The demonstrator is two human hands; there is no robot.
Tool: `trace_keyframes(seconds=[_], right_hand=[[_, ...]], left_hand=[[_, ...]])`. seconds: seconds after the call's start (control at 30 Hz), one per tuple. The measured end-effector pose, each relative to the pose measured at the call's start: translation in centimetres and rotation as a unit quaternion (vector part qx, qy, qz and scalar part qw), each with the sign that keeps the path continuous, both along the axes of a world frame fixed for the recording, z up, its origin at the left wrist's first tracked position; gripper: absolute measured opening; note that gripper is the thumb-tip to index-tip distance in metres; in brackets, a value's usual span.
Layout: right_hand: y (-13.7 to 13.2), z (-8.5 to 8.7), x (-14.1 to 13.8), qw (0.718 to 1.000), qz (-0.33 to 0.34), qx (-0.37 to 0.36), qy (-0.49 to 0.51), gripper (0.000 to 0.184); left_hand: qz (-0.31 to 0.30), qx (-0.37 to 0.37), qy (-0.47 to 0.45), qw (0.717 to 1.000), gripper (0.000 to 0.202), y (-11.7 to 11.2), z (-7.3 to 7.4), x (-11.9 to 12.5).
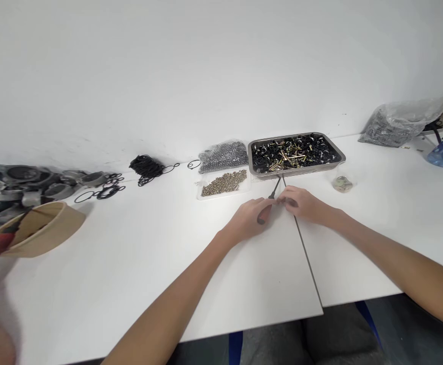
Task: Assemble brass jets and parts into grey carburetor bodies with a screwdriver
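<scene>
The left hand (246, 218) grips the screwdriver (264, 215) just in front of the tray (301, 173). It points away and a bit right, tip near the tray's close edge. The right hand's (299, 203) fingers bunch beside it; I cannot tell what they hold. White table (141, 253) stretches left to the bowl (64, 228). A crack (307, 248) runs to the front edge.

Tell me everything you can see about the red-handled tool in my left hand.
The red-handled tool has a red and black handle and a thin, straight, dark shaft that looks like metal. Your left hand grips the handle, hiding part of it. The shaft points away from you, toward the front edge of the metal tray; whether its tip touches is unclear.
</scene>
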State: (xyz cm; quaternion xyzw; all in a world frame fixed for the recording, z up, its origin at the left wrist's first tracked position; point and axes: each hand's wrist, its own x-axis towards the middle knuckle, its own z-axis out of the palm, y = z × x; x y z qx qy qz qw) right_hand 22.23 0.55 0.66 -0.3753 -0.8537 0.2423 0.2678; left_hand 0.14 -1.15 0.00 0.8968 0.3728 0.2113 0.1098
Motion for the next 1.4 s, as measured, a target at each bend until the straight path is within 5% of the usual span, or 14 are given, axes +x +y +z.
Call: trace_keyframes(seconds=[1.4], right_hand=[[0.01, 0.10, -0.06, 1.000, -0.005, -0.004, -0.005, 0.029]], left_hand=[[0.000, -0.010, -0.001, 1.000, 0.042, -0.02, 0.06, 0.00]])
